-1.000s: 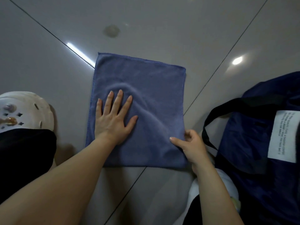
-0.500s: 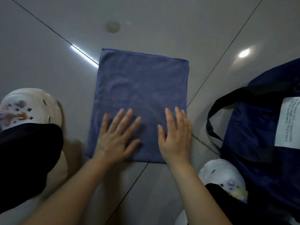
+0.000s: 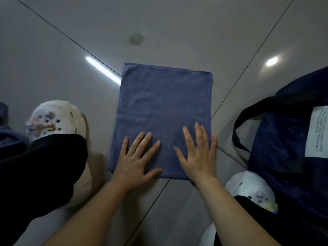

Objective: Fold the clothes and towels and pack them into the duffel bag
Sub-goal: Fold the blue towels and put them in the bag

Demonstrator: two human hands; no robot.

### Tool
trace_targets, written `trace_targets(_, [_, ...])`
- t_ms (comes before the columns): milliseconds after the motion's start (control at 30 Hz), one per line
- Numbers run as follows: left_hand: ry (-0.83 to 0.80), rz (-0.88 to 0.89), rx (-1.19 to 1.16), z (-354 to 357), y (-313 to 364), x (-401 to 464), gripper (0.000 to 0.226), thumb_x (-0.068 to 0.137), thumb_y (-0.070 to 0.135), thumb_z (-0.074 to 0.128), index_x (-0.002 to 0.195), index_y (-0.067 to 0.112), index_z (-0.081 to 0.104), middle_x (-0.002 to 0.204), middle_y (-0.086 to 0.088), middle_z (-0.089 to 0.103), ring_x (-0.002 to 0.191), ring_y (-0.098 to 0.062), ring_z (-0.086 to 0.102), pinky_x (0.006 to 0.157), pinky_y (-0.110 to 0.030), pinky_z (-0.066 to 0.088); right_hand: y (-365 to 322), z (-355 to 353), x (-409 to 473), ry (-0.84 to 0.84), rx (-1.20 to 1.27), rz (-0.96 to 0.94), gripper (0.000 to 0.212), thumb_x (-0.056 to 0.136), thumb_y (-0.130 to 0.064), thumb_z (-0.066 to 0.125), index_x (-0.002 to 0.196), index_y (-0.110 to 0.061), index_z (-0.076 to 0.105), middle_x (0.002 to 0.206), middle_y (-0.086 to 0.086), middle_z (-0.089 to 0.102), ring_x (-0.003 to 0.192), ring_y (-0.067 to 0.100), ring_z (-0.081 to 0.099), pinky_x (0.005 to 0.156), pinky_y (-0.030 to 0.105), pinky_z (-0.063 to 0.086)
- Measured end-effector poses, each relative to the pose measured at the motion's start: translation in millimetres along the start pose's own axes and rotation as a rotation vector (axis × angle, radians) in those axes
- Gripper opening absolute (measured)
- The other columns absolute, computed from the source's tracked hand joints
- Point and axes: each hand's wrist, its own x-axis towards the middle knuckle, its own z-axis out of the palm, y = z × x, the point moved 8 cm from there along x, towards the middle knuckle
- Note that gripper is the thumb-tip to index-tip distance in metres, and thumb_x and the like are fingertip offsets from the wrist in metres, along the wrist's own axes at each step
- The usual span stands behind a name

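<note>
Both hands are now lying side by side on the near end of the towel (image 3: 164,114), where a second ago the right hand (image 3: 198,153) was pinching the right edge and the left hand (image 3: 135,161) was pressing alone near the middle. Each hand is resting flat with fingers straight and spread apart, gripping nothing. The right hand's little finger is reaching just past the towel's right edge. The blue towel is lying folded into a rectangle on the glossy tiled floor (image 3: 177,29), between the person's two white clogs, the left clog (image 3: 56,121) and the right clog (image 3: 248,189), each partly under a black trouser leg. The navy duffel bag (image 3: 284,142) is sitting just right of the towel, apart from it, its black strap (image 3: 237,125) looping toward the towel and a white label (image 3: 317,132) showing on its side.
</note>
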Motion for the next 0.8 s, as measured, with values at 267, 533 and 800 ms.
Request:
trace_targets(267, [-0.170,-0.051,0.084,-2,-7,-70,0.062,0.090,0.056,0.034,0.145,0.030,0.031,0.151,-0.005,0.037,0.137,-0.029,0.036,0.109,-0.054,0.027,-5,3,-88,-0.122,0.005,-0.206,0.064,0.079,-0.041,0.063,0.136,-0.021,0.042,0.141,0.012,0.048,0.130,0.027,0.036,0.105,0.049,0.039])
trace_targets(533, [-0.327,0.089,0.228,-2,19,-82,0.060,0.059,0.012,0.075,0.117,0.020,0.062,0.124,-0.019,0.063,0.104,-0.042,0.064,0.071,-0.064,0.051,-16,-8,-112,-0.155,-0.067,-0.161,0.029,0.069,-0.006,0.046,0.096,-0.014,0.045,0.120,0.020,0.064,0.103,0.038,0.066,0.072,0.054,0.056])
trace_targets(800, [-0.349,0.084,0.163,-11,9,-81,0.079,0.058,0.033,0.073,0.134,0.025,0.052,0.138,-0.006,0.054,0.120,-0.030,0.056,0.084,-0.047,0.051,-9,-2,-114,-0.426,-0.079,-0.105,0.058,0.050,-0.010,0.081,0.105,-0.008,0.063,0.141,0.019,0.048,0.123,0.039,0.053,0.093,0.049,0.048])
